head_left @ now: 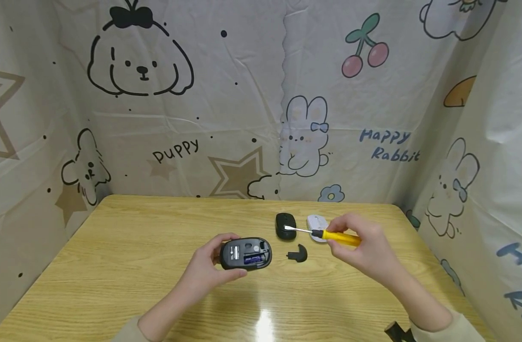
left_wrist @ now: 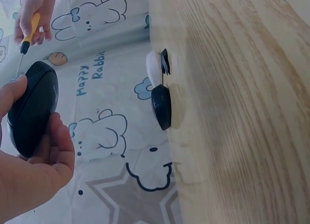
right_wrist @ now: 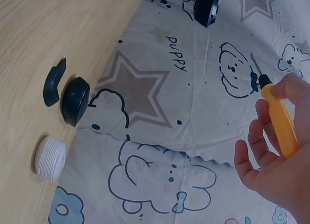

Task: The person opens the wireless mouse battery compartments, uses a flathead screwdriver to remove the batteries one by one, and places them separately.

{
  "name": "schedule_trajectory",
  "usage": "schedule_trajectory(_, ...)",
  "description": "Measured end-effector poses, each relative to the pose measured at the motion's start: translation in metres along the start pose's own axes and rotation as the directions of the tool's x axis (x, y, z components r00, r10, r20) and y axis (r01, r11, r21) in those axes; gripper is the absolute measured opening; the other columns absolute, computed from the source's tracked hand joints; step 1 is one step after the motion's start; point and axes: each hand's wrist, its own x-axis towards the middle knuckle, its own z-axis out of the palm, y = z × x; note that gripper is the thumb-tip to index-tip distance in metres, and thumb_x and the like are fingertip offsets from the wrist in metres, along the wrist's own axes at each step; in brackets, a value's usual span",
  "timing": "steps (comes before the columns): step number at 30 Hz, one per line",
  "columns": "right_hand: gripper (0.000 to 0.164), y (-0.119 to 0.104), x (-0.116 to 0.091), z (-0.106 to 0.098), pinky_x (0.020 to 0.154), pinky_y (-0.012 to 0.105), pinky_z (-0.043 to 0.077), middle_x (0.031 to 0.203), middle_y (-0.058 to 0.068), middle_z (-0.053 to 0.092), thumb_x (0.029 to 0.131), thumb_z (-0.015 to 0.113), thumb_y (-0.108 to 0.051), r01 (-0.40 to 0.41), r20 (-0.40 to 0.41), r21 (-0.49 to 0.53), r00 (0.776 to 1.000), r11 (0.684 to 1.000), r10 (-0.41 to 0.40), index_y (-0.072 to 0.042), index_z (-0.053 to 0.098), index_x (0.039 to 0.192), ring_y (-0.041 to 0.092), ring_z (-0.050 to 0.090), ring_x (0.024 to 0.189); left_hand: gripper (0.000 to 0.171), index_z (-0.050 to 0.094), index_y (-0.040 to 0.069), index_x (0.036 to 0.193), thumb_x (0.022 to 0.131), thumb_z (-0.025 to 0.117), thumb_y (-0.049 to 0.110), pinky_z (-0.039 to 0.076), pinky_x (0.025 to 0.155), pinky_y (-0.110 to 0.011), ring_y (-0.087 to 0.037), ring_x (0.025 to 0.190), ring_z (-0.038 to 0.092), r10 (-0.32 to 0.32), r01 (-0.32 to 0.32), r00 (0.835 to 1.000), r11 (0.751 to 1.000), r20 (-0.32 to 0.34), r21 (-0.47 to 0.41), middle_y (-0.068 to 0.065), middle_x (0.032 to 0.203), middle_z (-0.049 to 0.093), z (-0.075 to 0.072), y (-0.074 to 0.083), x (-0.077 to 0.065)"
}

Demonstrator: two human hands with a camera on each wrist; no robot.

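The left hand (head_left: 203, 263) grips the opened mouse (head_left: 235, 251) by its edges above the counter (head_left: 137, 237), apparently keeping the battery (head_left: 254, 259) exposed; the right hand (head_left: 367, 244) pinches a yellow screwdriver (head_left: 342, 237) near its shaft, probably for control, tip apart from that mouse.

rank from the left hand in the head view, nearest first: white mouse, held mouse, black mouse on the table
1. Held mouse, in the left hand
2. Black mouse, on the table, to the hand's right
3. White mouse, farther right
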Motion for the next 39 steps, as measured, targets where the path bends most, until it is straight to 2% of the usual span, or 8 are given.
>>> schedule_trajectory(6, 0.033, -0.003, -0.001, 0.009, 0.067, 0.013, 0.052, 0.089, -0.007, 0.065, 0.067, 0.077, 0.001, 0.007, 0.035, 0.025, 0.999, 1.000, -0.008, -0.016, 0.062, 0.091, 0.005, 0.058, 0.078, 0.069, 0.056, 0.019, 0.124, 0.063, 0.087, 0.016, 0.054, 0.077, -0.032, -0.020, 0.091, 0.063, -0.002, 0.002, 1.000, 1.000, -0.006, 0.006, -0.008, 0.110, 0.066, 0.001, 0.000, 0.001)
schedule_trajectory(11, 0.031, -0.003, -0.002, 0.015, 0.073, 0.014, 0.052, 0.089, -0.010, 0.064, 0.068, 0.077, -0.002, 0.015, 0.061, 0.047, 0.998, 0.999, -0.018, -0.017, 0.063, 0.091, 0.006, 0.059, 0.080, 0.069, 0.056, 0.020, 0.124, 0.063, 0.087, 0.016, 0.054, 0.076, -0.029, -0.019, 0.091, 0.063, 0.005, -0.005, 1.000, 1.000, -0.007, 0.018, -0.007, 0.111, 0.065, 0.001, -0.001, 0.002)
schedule_trajectory(18, 0.028, -0.003, -0.003, 0.022, 0.072, 0.019, 0.054, 0.090, -0.010, 0.063, 0.071, 0.077, -0.003, 0.032, 0.112, 0.077, 0.993, 0.997, -0.041, -0.019, 0.064, 0.090, 0.005, 0.057, 0.079, 0.067, 0.057, 0.022, 0.122, 0.063, 0.087, 0.018, 0.054, 0.076, -0.029, -0.019, 0.091, 0.062, 0.007, -0.007, 1.000, 0.999, -0.002, 0.038, -0.007, 0.112, 0.064, 0.001, -0.001, 0.003)
schedule_trajectory(28, 0.026, -0.006, -0.003, 0.028, 0.070, 0.022, 0.054, 0.090, -0.012, 0.064, 0.072, 0.077, -0.007, 0.066, 0.174, 0.074, 0.982, 0.995, -0.078, -0.021, 0.064, 0.091, 0.003, 0.056, 0.078, 0.066, 0.057, 0.024, 0.121, 0.063, 0.088, 0.019, 0.053, 0.074, -0.026, -0.018, 0.090, 0.061, 0.003, -0.003, 1.000, 0.998, -0.002, 0.056, -0.006, 0.113, 0.064, 0.002, -0.002, 0.006)
schedule_trajectory(39, 0.024, -0.004, -0.002, 0.033, 0.071, 0.022, 0.052, 0.092, -0.014, 0.067, 0.072, 0.077, -0.013, 0.101, 0.201, 0.048, 0.973, 0.994, -0.109, -0.022, 0.067, 0.092, 0.002, 0.057, 0.082, 0.068, 0.058, 0.024, 0.121, 0.060, 0.088, 0.016, 0.053, 0.073, -0.028, -0.016, 0.086, 0.060, 0.032, -0.031, 0.999, 0.994, -0.011, 0.107, -0.003, 0.113, 0.064, 0.005, -0.005, 0.007)
